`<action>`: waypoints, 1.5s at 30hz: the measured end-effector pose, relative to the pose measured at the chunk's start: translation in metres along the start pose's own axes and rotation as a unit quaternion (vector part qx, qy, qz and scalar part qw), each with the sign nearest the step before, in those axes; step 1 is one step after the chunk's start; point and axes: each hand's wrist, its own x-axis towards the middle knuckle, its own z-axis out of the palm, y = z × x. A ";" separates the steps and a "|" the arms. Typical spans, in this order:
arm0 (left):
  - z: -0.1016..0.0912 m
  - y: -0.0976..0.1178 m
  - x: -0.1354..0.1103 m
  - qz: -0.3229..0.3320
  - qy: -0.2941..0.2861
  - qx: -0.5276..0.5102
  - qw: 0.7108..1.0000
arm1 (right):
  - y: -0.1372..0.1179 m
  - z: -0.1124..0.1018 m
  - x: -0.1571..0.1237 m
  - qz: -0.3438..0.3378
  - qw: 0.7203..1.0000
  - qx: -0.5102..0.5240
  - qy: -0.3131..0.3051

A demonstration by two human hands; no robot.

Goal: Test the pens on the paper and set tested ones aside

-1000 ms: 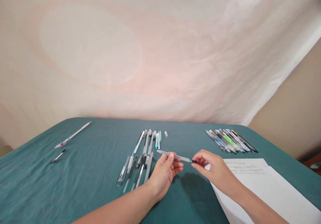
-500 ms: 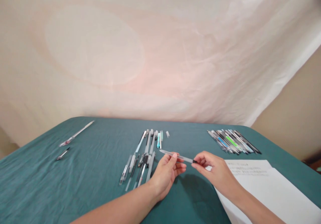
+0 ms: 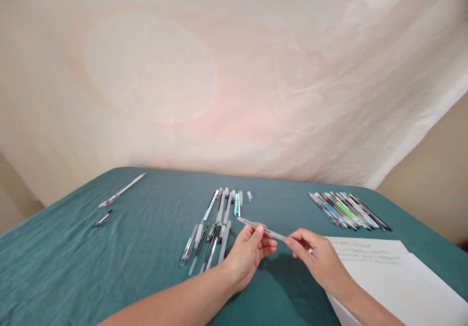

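A translucent pen barrel [image 3: 272, 233] is held above the table between both hands, tilted slightly down to the right. My left hand [image 3: 248, 253] pinches it near its middle with the thumb, palm turned up. At its right end, my right hand [image 3: 309, 250] closes thumb and fingers over the tip, which is hidden. A small white bit shows beside the right hand's fingers; I cannot make out what it is. Left of my left hand lies a loose group of pens and clear pen parts [image 3: 225, 240]. Beyond the hands sits a small clear cap [image 3: 249, 196].
A row of pens [image 3: 347, 211] lies at the back right. White sheets with writing [image 3: 380, 277] are under and beside my right forearm. On the left of the green tablecloth [image 3: 146, 228] lie a long clear pen [image 3: 122, 189] and a short dark piece [image 3: 103, 218].
My right fingers have shifted onto the barrel's right end, covering the dark part that showed there. The view has turned slightly left, so everything sits a little farther right.
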 end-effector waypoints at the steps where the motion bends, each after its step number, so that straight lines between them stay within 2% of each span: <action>1: 0.000 0.000 0.000 0.000 -0.001 0.001 1.000 | 0.001 0.001 0.000 0.007 1.000 0.012 -0.006; 9: 0.000 0.000 0.000 0.002 0.000 -0.001 1.000 | 0.007 0.010 0.003 0.069 0.987 0.133 -0.051; 12: -0.001 0.000 0.001 0.006 0.005 -0.001 1.000 | 0.005 0.008 0.003 0.037 0.992 0.103 -0.059; 18: -0.001 0.000 0.001 0.000 0.000 0.003 1.000 | 0.000 0.003 0.001 -0.047 0.998 -0.013 -0.029; 25: -0.001 0.000 0.001 0.000 -0.005 0.001 1.000 | 0.005 0.004 0.002 0.004 0.994 0.062 -0.087; 32: -0.001 0.000 0.002 -0.002 0.002 -0.005 1.000 | 0.003 -0.001 0.003 -0.050 0.997 -0.015 -0.052; 38: 0.000 0.001 0.001 -0.006 0.010 -0.005 1.000 | 0.004 0.001 0.001 -0.026 0.998 -0.001 -0.064; 45: 0.002 0.002 -0.001 -0.007 0.007 0.004 1.000 | 0.004 0.003 0.001 -0.047 0.997 -0.015 -0.056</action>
